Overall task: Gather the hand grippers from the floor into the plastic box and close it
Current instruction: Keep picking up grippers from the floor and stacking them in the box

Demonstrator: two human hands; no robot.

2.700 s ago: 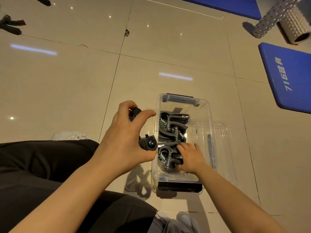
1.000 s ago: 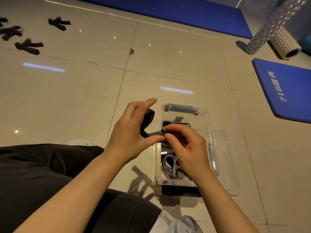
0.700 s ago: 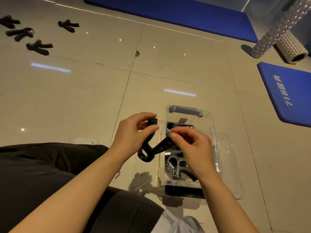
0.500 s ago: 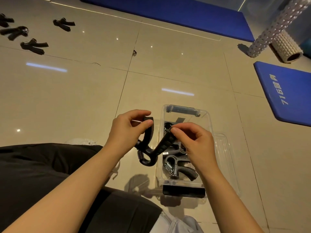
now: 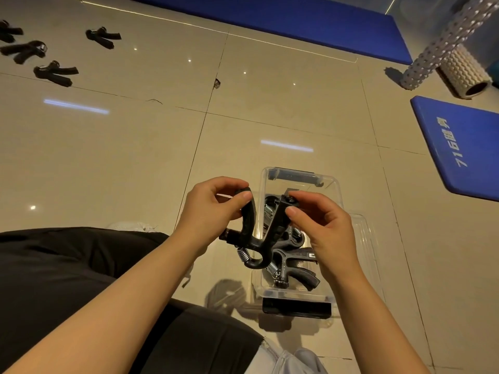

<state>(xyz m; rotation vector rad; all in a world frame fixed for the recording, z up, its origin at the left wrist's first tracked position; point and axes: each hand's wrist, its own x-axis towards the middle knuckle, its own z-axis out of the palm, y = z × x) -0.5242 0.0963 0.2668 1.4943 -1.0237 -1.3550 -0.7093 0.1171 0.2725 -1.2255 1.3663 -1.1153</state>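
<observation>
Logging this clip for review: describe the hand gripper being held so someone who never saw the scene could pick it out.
Find the clear plastic box on the tiled floor in front of the person. At its left wall, the black hand gripper is pinched by its handle tips between the left hand and right hand. Unlike the grippers in the box, it is held up.

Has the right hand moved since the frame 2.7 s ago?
Yes. The right hand was down inside the plastic box; now it is raised above it, pinching one handle of the hand gripper.
</observation>
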